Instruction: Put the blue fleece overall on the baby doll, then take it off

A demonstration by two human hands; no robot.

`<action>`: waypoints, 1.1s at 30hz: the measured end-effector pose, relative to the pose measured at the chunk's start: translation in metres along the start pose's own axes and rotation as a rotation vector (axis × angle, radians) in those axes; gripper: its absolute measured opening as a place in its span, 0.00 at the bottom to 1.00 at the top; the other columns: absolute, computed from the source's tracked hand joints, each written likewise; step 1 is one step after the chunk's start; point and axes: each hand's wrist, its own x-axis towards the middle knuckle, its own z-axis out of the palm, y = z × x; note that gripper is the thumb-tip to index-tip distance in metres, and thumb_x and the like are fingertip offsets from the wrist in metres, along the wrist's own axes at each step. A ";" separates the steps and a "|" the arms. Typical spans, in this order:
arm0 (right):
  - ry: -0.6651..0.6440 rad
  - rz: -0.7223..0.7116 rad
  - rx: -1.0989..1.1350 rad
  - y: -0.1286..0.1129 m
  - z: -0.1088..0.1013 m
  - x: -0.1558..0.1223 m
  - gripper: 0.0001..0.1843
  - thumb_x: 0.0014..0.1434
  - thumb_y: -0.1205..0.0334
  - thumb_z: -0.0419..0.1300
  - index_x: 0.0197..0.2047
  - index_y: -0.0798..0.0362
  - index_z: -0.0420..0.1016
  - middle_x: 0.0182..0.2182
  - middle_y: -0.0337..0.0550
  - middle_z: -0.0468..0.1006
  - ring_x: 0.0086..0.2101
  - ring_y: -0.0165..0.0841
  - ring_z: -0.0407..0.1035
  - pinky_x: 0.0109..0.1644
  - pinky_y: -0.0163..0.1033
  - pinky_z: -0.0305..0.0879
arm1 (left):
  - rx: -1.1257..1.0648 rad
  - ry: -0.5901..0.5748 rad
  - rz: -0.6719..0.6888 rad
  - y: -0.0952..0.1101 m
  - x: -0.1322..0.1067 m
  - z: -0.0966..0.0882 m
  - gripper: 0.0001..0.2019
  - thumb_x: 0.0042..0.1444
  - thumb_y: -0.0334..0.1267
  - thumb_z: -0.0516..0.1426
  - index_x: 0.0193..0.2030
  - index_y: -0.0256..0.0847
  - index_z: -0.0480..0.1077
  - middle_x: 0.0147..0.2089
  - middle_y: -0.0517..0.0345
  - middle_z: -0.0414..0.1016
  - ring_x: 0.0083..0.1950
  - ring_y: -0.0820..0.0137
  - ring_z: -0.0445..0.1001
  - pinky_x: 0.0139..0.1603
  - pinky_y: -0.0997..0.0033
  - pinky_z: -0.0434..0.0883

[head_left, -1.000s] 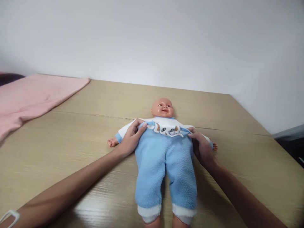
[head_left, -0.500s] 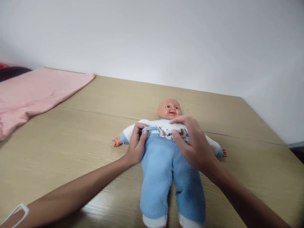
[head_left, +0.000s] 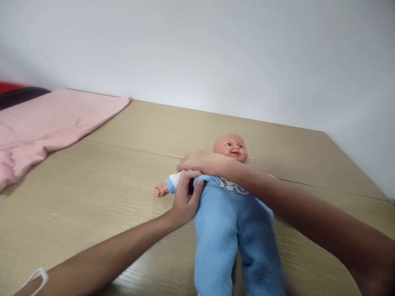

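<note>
A bald baby doll (head_left: 230, 146) lies face up on the table, dressed in a white top with a printed animal picture (head_left: 233, 186) and fleecy blue trousers (head_left: 219, 230). At the waist on the picture's left side, my left hand (head_left: 187, 201) grips the trousers' edge between thumb and fingers. Across the doll's chest lies my right forearm, and my right hand (head_left: 196, 162) is bent over the doll's shoulder and upper sleeve, just above my left fingers. Its fingers are curled, and what they hold is hidden. The doll's hand (head_left: 161, 189) sticks out of a blue cuff.
A pink cloth (head_left: 61, 119) is spread over the table's left part, with a black object (head_left: 23, 96) and something red (head_left: 10, 86) behind it. The wooden table (head_left: 123, 185) has a thin seam across it and meets a pale wall (head_left: 197, 53).
My right hand has crossed leftward from the chest print to the doll's shoulder. My left hand keeps its grip on the trousers' edge. The view has shifted slightly.
</note>
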 end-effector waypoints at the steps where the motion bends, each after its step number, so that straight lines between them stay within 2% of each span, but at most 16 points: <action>1: 0.015 0.014 -0.011 0.001 0.004 -0.002 0.08 0.71 0.74 0.62 0.44 0.52 0.81 0.42 0.42 0.85 0.39 0.36 0.76 0.38 0.39 0.61 | 0.020 -0.020 0.050 -0.002 0.000 0.000 0.08 0.80 0.45 0.57 0.53 0.46 0.75 0.47 0.55 0.78 0.48 0.64 0.74 0.52 0.64 0.71; 5: 0.155 0.036 0.042 0.003 0.013 -0.021 0.09 0.70 0.72 0.62 0.51 0.53 0.77 0.48 0.48 0.84 0.44 0.40 0.77 0.44 0.41 0.65 | -0.005 -0.092 0.262 -0.003 0.000 -0.002 0.04 0.79 0.40 0.58 0.53 0.46 0.74 0.44 0.57 0.79 0.47 0.65 0.74 0.52 0.64 0.71; 9: 0.421 0.006 0.371 0.006 0.020 -0.042 0.16 0.64 0.71 0.63 0.55 0.52 0.75 0.49 0.47 0.84 0.47 0.41 0.77 0.51 0.42 0.69 | -0.016 -0.162 0.453 0.005 0.003 -0.005 0.05 0.80 0.40 0.57 0.53 0.43 0.74 0.40 0.58 0.79 0.40 0.69 0.74 0.46 0.67 0.71; 13: 0.558 -0.019 0.660 0.014 0.029 -0.055 0.18 0.62 0.70 0.61 0.55 0.49 0.74 0.49 0.44 0.82 0.48 0.39 0.76 0.53 0.42 0.71 | 0.010 -0.281 0.630 0.007 0.003 -0.009 0.05 0.79 0.37 0.58 0.54 0.41 0.75 0.40 0.56 0.80 0.38 0.69 0.78 0.46 0.67 0.74; 15: 0.583 -0.015 0.776 0.018 0.031 -0.061 0.17 0.61 0.70 0.61 0.53 0.48 0.75 0.50 0.43 0.82 0.50 0.39 0.76 0.54 0.42 0.72 | 0.046 -0.260 0.673 0.005 0.000 -0.012 0.06 0.78 0.37 0.58 0.54 0.42 0.75 0.40 0.56 0.80 0.40 0.68 0.79 0.48 0.66 0.75; 17: 0.594 -0.021 0.857 0.020 0.031 -0.066 0.17 0.60 0.70 0.63 0.51 0.47 0.76 0.51 0.44 0.83 0.53 0.40 0.77 0.57 0.44 0.72 | 0.115 -0.178 0.681 0.002 -0.004 -0.016 0.06 0.78 0.39 0.58 0.54 0.44 0.76 0.44 0.55 0.77 0.43 0.67 0.78 0.51 0.64 0.75; 20: 0.560 -0.030 0.838 0.018 0.030 -0.071 0.14 0.61 0.69 0.64 0.49 0.48 0.78 0.51 0.45 0.85 0.53 0.40 0.78 0.61 0.46 0.73 | 0.192 -0.034 0.563 -0.001 -0.009 -0.018 0.06 0.78 0.40 0.59 0.55 0.48 0.76 0.53 0.51 0.71 0.54 0.63 0.77 0.60 0.56 0.76; 23: 0.545 -0.035 0.671 0.010 0.028 -0.073 0.11 0.64 0.65 0.66 0.50 0.48 0.82 0.53 0.48 0.86 0.56 0.43 0.79 0.64 0.49 0.72 | 0.066 0.040 0.295 -0.003 -0.007 -0.014 0.06 0.80 0.41 0.56 0.56 0.48 0.73 0.58 0.49 0.74 0.64 0.59 0.75 0.68 0.50 0.73; 25: 0.571 0.026 0.574 0.002 0.025 -0.076 0.12 0.66 0.62 0.66 0.52 0.49 0.83 0.56 0.51 0.85 0.57 0.45 0.78 0.64 0.50 0.72 | -0.062 0.066 0.094 -0.003 -0.001 -0.009 0.07 0.81 0.43 0.56 0.55 0.47 0.72 0.55 0.51 0.77 0.60 0.62 0.77 0.65 0.56 0.74; 27: 0.640 0.225 0.543 -0.010 0.020 -0.083 0.13 0.69 0.58 0.65 0.54 0.50 0.82 0.54 0.52 0.86 0.53 0.44 0.79 0.59 0.48 0.73 | -0.122 0.098 -0.100 -0.003 0.006 -0.007 0.08 0.80 0.47 0.58 0.53 0.46 0.73 0.48 0.56 0.79 0.51 0.66 0.78 0.56 0.65 0.75; 28: 0.658 0.347 0.546 -0.016 0.018 -0.088 0.12 0.72 0.55 0.63 0.53 0.51 0.82 0.50 0.51 0.87 0.49 0.43 0.80 0.54 0.46 0.73 | -0.134 0.110 -0.174 -0.004 0.009 -0.006 0.10 0.79 0.49 0.59 0.52 0.45 0.73 0.46 0.57 0.78 0.48 0.67 0.77 0.52 0.68 0.74; 30: 0.611 0.521 0.560 -0.029 0.014 -0.100 0.20 0.77 0.45 0.56 0.42 0.50 0.81 0.39 0.46 0.86 0.41 0.41 0.78 0.46 0.44 0.70 | -0.157 0.119 -0.264 -0.006 0.015 -0.006 0.14 0.76 0.53 0.61 0.49 0.44 0.74 0.43 0.59 0.77 0.45 0.68 0.75 0.48 0.69 0.73; 31: 0.553 0.551 0.551 -0.035 0.013 -0.105 0.25 0.78 0.41 0.55 0.37 0.50 0.79 0.35 0.44 0.84 0.38 0.40 0.77 0.43 0.43 0.67 | -0.168 0.116 -0.285 -0.007 0.017 -0.006 0.15 0.76 0.54 0.62 0.49 0.44 0.74 0.43 0.59 0.77 0.44 0.68 0.75 0.48 0.70 0.73; 33: 0.479 0.550 0.513 -0.042 0.015 -0.113 0.26 0.75 0.38 0.57 0.35 0.49 0.77 0.32 0.41 0.81 0.35 0.39 0.74 0.41 0.43 0.62 | -0.168 0.099 -0.315 -0.010 0.021 -0.008 0.17 0.75 0.56 0.62 0.48 0.44 0.74 0.43 0.58 0.77 0.45 0.67 0.75 0.49 0.69 0.73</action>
